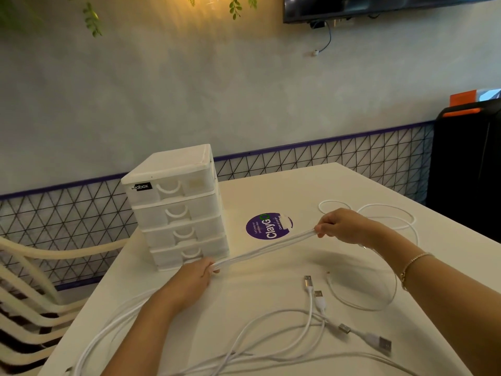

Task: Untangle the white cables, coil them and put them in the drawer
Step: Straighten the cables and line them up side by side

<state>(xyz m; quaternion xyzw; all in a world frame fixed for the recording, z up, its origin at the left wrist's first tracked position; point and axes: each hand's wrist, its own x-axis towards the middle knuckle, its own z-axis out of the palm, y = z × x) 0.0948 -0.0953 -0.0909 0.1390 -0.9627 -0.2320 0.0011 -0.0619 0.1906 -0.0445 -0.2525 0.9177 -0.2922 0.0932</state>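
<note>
Loose cables point(271, 335) sprawl plug-ends crossed at table point(271, 191) edge — left hand point(189, 283) and right hand point(344, 226) pinch a taut bundle point(263, 249) beside shut drawers point(176, 210) — pulling risks re-snagging them.

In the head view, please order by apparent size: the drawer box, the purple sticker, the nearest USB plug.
1. Drawer box, clearly largest.
2. Purple sticker.
3. USB plug, smallest, though it lies nearest the camera.
</note>
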